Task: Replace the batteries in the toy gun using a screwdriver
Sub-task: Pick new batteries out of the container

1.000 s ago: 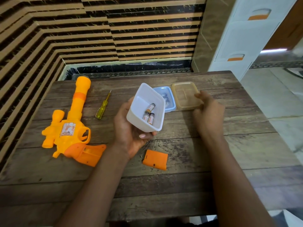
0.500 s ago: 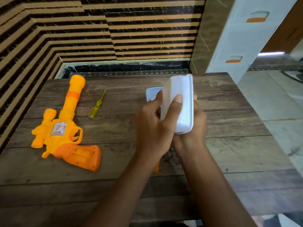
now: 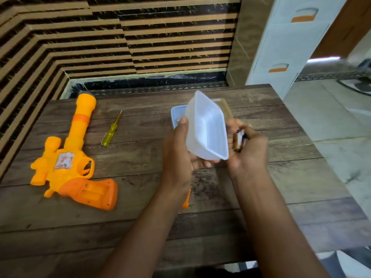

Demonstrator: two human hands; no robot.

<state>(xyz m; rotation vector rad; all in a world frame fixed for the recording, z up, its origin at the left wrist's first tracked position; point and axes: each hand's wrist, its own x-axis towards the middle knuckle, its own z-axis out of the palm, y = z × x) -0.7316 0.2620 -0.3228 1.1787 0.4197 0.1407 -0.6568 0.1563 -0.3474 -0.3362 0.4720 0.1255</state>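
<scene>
My left hand [image 3: 177, 155] grips a white plastic tub [image 3: 206, 127], tilted on its side above the table with its inside bare. Beside it my right hand [image 3: 248, 151] is cupped round the batteries [image 3: 239, 140]. The orange and yellow toy gun [image 3: 68, 157] lies flat at the table's left, its grip compartment uncovered. A yellow-handled screwdriver [image 3: 111, 130] lies just right of the barrel. The orange battery cover [image 3: 186, 198] lies on the table, mostly hidden under my left forearm.
A blue lid [image 3: 175, 115] and a tan lid [image 3: 225, 106] lie on the wooden table [image 3: 281, 177] behind the tub. A striped wall runs along the far and left sides. A white drawer unit [image 3: 281, 47] stands at the back right.
The batteries that lay in the tub have been tipped into my right hand. The tub went from upturned over that hand to tilted on its side and empty.
</scene>
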